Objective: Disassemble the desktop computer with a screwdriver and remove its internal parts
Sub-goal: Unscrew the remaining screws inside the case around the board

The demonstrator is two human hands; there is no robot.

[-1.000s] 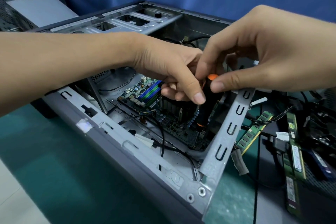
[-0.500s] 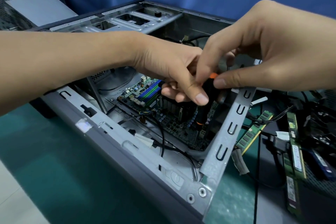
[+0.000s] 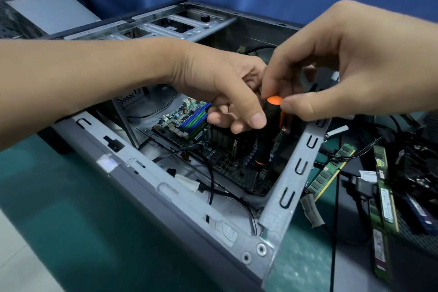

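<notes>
Over the open computer case, the right grip pinches the orange cap of the screwdriver between thumb and forefinger. The left grip clasps the black handle just below with thumb and curled fingers. The screwdriver stands nearly upright, its tip down at the near corner of the motherboard. The case lies on the green bench. Loose memory sticks lie just beside it on the right.

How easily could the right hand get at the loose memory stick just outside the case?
Probably easily: the memory stick lies uncovered, below the right hand and outside the case wall. The hand is busy, though, pinching the screwdriver, so it would have to let go first.
</notes>
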